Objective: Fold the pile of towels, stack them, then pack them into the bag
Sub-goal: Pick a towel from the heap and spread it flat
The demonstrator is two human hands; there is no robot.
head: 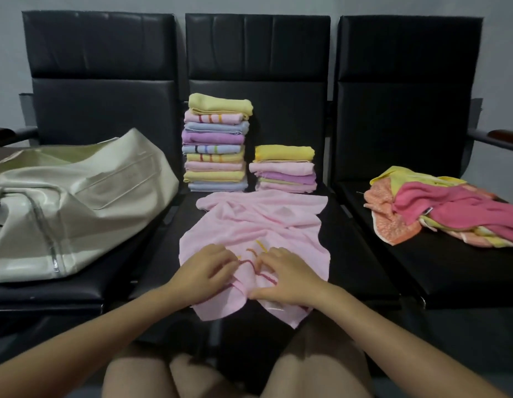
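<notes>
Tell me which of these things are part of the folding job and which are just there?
Part of the job:
pink towel, gripped by left hand and right hand
tall stack
short stack
unfolded pile
bag

Just there:
black chairs
wall

A pale pink towel (258,225) with coloured stripes is lying rumpled and unfolded at centre frame, its near edge bunching up. Behind it, a tall stack of folded towels (216,143) is standing beside a shorter stack (284,169). A heap of unfolded towels (439,208) is sprawling at right, while a cream bag (74,202) is slumping at left.
</notes>
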